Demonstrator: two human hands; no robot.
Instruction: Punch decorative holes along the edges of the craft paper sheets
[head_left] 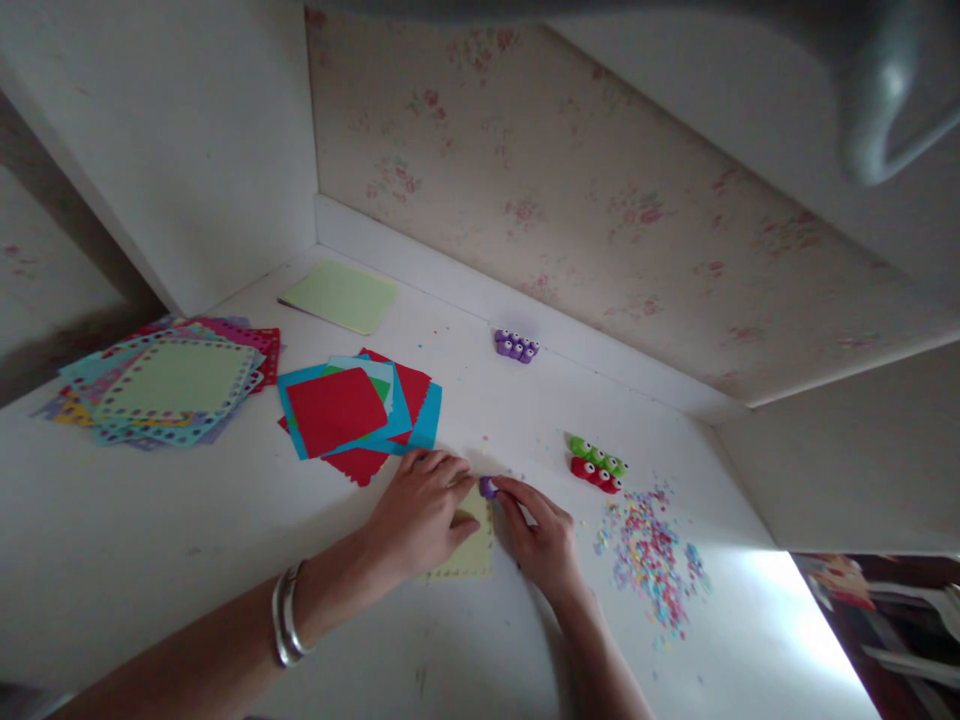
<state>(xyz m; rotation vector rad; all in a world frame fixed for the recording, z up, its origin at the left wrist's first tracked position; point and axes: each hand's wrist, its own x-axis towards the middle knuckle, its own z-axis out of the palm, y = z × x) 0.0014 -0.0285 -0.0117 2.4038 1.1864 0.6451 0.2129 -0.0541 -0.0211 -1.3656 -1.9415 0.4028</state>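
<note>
A pale yellow-green sheet of paper (474, 552) with small holes along its edges lies on the white table in front of me. My left hand (427, 510) rests over its left part, thumb and fingers spread and pressing on it. At the sheet's upper right corner is a small purple craft punch (487, 488). My right hand (541, 535) pinches this punch between thumb and fingers. Its far side and the paper edge in it are too small to make out.
Purple punches with eyes (517, 346) stand near the wall; green (598, 456) and red ones (595, 474) sit to the right. Confetti (652, 560) lies beside them. Leftward are red and blue sheets (337, 410), a hole-edged pile (180, 380) and a pale green stack (341, 297).
</note>
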